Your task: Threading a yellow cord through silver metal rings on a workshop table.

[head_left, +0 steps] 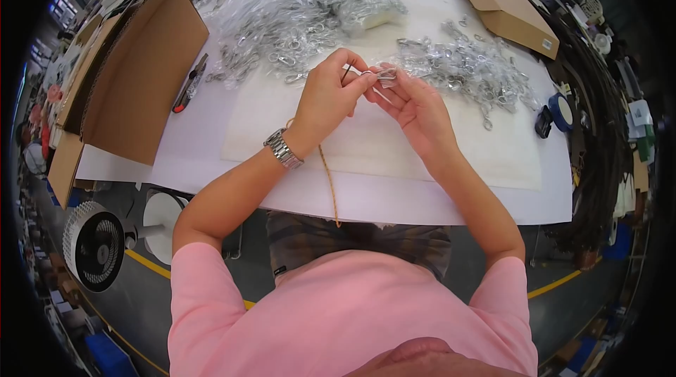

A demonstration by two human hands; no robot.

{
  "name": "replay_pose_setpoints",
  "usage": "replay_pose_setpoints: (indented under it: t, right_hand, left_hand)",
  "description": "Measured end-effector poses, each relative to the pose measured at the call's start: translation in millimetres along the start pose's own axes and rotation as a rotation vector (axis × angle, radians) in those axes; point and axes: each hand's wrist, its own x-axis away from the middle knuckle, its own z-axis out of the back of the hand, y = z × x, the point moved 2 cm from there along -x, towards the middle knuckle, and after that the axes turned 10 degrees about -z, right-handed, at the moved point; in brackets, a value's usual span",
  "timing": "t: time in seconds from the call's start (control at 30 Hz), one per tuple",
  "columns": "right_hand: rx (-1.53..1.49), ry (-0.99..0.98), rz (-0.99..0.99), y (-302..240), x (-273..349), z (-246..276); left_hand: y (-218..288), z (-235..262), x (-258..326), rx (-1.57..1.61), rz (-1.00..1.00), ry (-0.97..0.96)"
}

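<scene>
Above the middle of the table, both hands meet at a small shiny metal piece [386,76], looped or hook-like; its exact kind is too small to tell. My left hand [325,92], with a metal-band watch [283,149] on its wrist, pinches the piece's left end. A thin dark strip [346,73] shows between its fingers. My right hand [421,108], palm turned up, grips the other end between thumb and fingers. A yellow-orange cord [328,180] hangs below my left wrist over the table edge; where its upper end goes is hidden.
Clear bags of silvery metal hardware [296,21] are heaped at the far side, with a loose pile [472,71] to the right. An open cardboard box [144,74] and a red-black utility knife [190,85] lie left. Blue tape [560,112] stands right; a fan [98,247] is below left.
</scene>
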Motion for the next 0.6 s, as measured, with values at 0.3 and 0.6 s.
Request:
replay_pose_setpoints:
  t: [0.3, 0.6]
  right_hand:
    - [0.042, -0.095, -0.016, 12, -2, 1]
    - [0.277, -0.189, 0.043, 0, 2, -7]
  left_hand:
    - [9, -3, 4, 0.070, 0.018, -0.059]
    - [3, 16, -10, 0.355, 0.141, -0.221]
